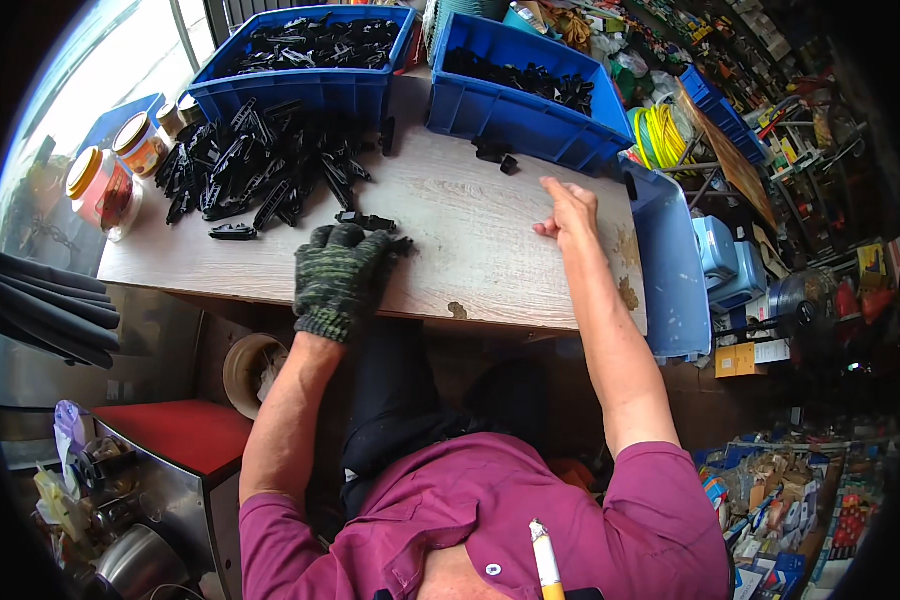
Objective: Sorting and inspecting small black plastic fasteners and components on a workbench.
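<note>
My left hand (340, 275), in a dark green and black knitted glove, rests near the table's front edge with its fingers curled. A black plastic part (403, 245) pokes out beside its thumb side; most of it is hidden. Just beyond the knuckles lies another black plastic piece (368, 221). Bare and empty, my right hand (572, 213) reaches over the table's right side, index finger stretched forward and thumb apart. Ahead of it a few small black pieces (494, 153) lie by the right blue bin (520, 122). A heap of long black parts (255, 170) covers the table's left.
Another blue bin (290, 98), full of black parts, stands at the back left. Jars (100, 185) line the left edge of the worn whitish table (480, 255). A light blue tub (673, 265) adjoins its right side. A lit cigarette (545, 560) shows at the bottom.
</note>
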Action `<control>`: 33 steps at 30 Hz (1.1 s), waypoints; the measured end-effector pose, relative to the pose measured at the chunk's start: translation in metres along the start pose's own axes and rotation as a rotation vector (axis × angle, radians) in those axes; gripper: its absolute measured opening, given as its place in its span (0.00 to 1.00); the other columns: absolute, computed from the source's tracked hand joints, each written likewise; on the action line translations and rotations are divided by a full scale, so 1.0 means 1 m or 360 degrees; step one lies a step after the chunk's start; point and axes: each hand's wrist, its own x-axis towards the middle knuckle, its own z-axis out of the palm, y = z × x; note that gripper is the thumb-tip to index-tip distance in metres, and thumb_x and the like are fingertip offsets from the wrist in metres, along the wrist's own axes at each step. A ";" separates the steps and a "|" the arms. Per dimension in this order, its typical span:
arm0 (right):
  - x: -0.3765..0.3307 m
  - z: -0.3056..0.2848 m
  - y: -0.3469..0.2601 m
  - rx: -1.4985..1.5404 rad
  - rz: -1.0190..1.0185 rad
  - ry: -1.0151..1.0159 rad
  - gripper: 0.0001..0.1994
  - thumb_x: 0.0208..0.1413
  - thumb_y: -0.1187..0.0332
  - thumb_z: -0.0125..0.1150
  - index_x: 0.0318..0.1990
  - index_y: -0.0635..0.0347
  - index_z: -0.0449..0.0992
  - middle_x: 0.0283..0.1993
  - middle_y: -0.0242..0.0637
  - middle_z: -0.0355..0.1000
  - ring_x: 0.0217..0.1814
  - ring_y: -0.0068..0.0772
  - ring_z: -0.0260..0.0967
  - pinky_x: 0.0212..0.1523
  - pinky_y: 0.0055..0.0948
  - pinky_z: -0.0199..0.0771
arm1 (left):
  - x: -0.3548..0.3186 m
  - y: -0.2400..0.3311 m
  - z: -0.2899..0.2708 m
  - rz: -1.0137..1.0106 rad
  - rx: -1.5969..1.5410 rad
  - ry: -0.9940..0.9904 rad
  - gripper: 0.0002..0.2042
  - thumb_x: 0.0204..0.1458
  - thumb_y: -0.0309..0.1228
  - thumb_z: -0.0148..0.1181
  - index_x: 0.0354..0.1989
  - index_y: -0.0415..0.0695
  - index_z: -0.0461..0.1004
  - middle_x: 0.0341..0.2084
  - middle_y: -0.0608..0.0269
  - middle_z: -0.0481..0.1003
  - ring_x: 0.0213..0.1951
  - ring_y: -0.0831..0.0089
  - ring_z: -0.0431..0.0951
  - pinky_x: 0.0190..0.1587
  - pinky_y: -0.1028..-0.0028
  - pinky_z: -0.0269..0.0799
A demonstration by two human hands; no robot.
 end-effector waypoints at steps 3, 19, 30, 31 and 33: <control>0.007 0.021 -0.003 -0.0188 -0.0051 -0.0043 0.18 0.52 0.61 0.69 0.44 0.64 0.75 0.17 0.31 0.62 0.09 0.22 0.53 0.14 0.32 0.74 | 0.010 0.012 0.009 -0.0002 -0.0008 -0.0016 0.10 0.51 0.38 0.64 0.39 0.51 0.80 0.37 0.60 0.77 0.41 0.54 0.75 0.41 0.55 0.70; 0.021 0.040 -0.012 -0.0736 -0.0420 -0.0130 0.15 0.51 0.63 0.65 0.30 0.71 0.79 0.18 0.43 0.68 0.08 0.35 0.62 0.08 0.36 0.65 | 0.007 0.009 0.019 -0.0134 -0.0277 0.0342 0.16 0.47 0.32 0.64 0.45 0.43 0.76 0.39 0.54 0.76 0.42 0.52 0.75 0.46 0.54 0.69; -0.079 0.028 0.032 0.0170 -0.0090 -0.1286 0.09 0.57 0.68 0.59 0.27 0.61 0.72 0.11 0.27 0.58 0.07 0.21 0.54 0.11 0.33 0.72 | -0.001 0.041 0.020 -0.0141 -0.0795 0.0578 0.16 0.50 0.24 0.61 0.48 0.42 0.75 0.43 0.48 0.76 0.46 0.47 0.75 0.49 0.56 0.72; -0.085 0.028 0.035 0.0212 -0.0099 -0.1365 0.10 0.57 0.67 0.60 0.27 0.61 0.72 0.11 0.26 0.58 0.07 0.19 0.51 0.11 0.31 0.71 | 0.003 0.047 0.018 -0.0146 -0.0831 0.0520 0.16 0.50 0.24 0.61 0.49 0.42 0.75 0.43 0.48 0.76 0.46 0.46 0.74 0.50 0.55 0.72; -0.092 0.028 0.035 0.0221 -0.0149 -0.1444 0.12 0.57 0.65 0.62 0.26 0.60 0.71 0.12 0.25 0.59 0.08 0.18 0.50 0.12 0.28 0.69 | 0.005 0.050 0.020 -0.0110 -0.0790 0.0477 0.15 0.52 0.26 0.60 0.50 0.42 0.74 0.44 0.48 0.76 0.47 0.47 0.74 0.51 0.56 0.71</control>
